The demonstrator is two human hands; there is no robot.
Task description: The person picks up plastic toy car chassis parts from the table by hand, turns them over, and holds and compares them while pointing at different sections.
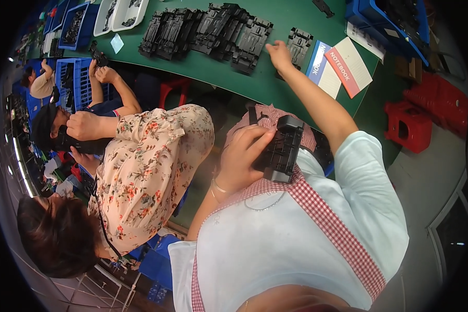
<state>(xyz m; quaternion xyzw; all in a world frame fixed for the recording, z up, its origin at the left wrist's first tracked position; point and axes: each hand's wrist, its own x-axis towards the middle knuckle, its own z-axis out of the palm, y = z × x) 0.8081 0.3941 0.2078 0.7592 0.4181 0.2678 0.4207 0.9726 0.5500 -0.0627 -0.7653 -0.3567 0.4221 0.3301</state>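
Observation:
My left hand (242, 158) grips a black plastic chassis part (282, 151) in front of my chest, its ribbed side showing. Over the near edge of the green table (203, 78), my right hand (280, 56) reaches out with its fingers bent but apart, and nothing shows in it. Just right of that hand lies a single black chassis part (299, 44). To its left, several similar chassis parts (252, 44) lie overlapped in a row.
Red and blue notebooks (343, 67) lie on the table's right side. Beyond them stands a blue crate (385, 31); red stools (408, 125) are on the floor. White trays (122, 15) hold small parts. Co-workers sit at my left, one in a floral shirt (145, 171).

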